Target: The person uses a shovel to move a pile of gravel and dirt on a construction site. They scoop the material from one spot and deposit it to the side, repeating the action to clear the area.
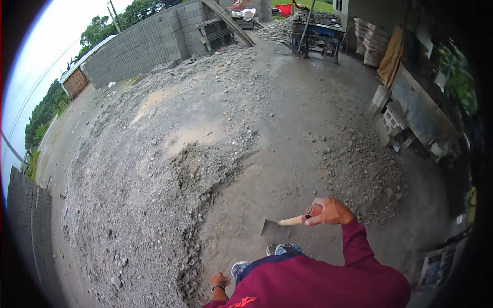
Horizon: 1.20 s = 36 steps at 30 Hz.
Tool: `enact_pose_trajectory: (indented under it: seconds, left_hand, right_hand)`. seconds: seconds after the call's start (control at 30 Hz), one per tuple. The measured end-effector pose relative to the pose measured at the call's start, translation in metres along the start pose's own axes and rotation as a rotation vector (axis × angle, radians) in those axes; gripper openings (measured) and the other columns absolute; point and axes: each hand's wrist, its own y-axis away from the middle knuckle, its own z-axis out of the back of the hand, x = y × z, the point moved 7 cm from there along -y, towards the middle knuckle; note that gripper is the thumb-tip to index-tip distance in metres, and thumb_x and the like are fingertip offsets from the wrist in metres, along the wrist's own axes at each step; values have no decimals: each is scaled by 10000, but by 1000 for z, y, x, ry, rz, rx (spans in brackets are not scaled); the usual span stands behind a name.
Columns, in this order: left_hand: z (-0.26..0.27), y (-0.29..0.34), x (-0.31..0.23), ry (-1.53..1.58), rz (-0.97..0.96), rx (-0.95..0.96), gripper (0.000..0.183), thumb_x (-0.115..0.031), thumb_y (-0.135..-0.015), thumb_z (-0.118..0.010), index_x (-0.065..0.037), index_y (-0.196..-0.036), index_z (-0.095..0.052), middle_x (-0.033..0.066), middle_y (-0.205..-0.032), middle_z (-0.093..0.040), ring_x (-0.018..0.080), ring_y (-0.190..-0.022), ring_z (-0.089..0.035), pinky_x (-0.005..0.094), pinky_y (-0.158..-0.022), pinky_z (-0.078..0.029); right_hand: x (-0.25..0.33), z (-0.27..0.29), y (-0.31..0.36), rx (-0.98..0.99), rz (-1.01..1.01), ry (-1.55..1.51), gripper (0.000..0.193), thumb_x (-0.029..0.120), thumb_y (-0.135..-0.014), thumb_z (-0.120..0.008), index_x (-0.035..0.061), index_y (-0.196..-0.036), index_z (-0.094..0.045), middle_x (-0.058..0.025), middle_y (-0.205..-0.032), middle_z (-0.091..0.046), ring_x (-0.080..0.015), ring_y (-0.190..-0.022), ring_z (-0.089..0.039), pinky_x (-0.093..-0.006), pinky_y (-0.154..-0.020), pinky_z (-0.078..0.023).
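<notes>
My right hand point(333, 211), in a maroon sleeve, is closed around the reddish grip of a short-handled shovel point(291, 221). The shovel's handle is pale wood, and its flat grey metal blade points left, just above my shoes point(287, 249). Low beside my body hangs my left hand point(220, 280), its fingers loosely curled and nothing visible in them. A dark band circles that wrist. Damp grey ground point(241, 215) lies around the blade.
A broad spread of grey gravel point(128, 205) lies to the left, with shallow muddy puddles point(195, 136). A smaller gravel pile point(362, 172) is at right. Stacked concrete blocks point(149, 43) form a far wall. Filled sacks point(374, 43), a metal-framed machine point(316, 38) and leaning boards point(426, 97) stand far right.
</notes>
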Motion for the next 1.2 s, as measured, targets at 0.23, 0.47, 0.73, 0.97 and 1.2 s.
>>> enact_pose_trajectory:
  seconds: [0.23, 0.47, 0.73, 0.97, 1.2]
  left_hand:
    - [-162, -15, -109, -484, -52, 174, 373, -226, -860, -504, 17, -1142, -529, 219, -983, -670, 371, -818, -670, 522, -749, -547]
    - [-491, -2, -248, -1170, -321, 671, 365, -236, -857, -514, 10, -1124, -552, 217, -982, -674, 367, -837, -667, 509, -765, -537]
    - [-784, 144, -270, -1608, -569, 1233, 356, -247, -854, -525, 2, -1104, -579, 215, -981, -678, 363, -860, -663, 495, -782, -526]
    - [-835, 209, -258, -1755, -562, 1485, 350, -257, -852, -534, -6, -1086, -602, 214, -980, -681, 359, -879, -660, 482, -798, -516]
    - [-828, 116, -325, -1855, -505, 1263, 344, -267, -849, -544, -13, -1068, -626, 212, -979, -685, 355, -899, -657, 469, -814, -505]
  right_hand:
    - [-58, 85, -103, -236, -55, 28, 402, 458, -653, -715, 107, -845, -686, -98, -743, -679, -262, -719, -667, -394, -656, -511]
    - [-113, 132, -114, -412, -300, -163, 346, 318, -580, -734, 50, -795, -698, -146, -714, -671, -330, -711, -667, -455, -639, -514]
    - [-143, 140, -192, -768, -657, -25, 372, 287, -459, -731, 28, -725, -698, -171, -695, -666, -352, -709, -670, -461, -644, -523]
    - [-158, 146, -238, -787, -727, -15, 373, 276, -404, -752, 34, -681, -690, -165, -686, -666, -352, -713, -673, -461, -649, -521]
    - [-128, 210, -245, -829, -653, -84, 331, 254, -416, -770, 47, -647, -655, -159, -655, -642, -359, -679, -655, -461, -606, -500]
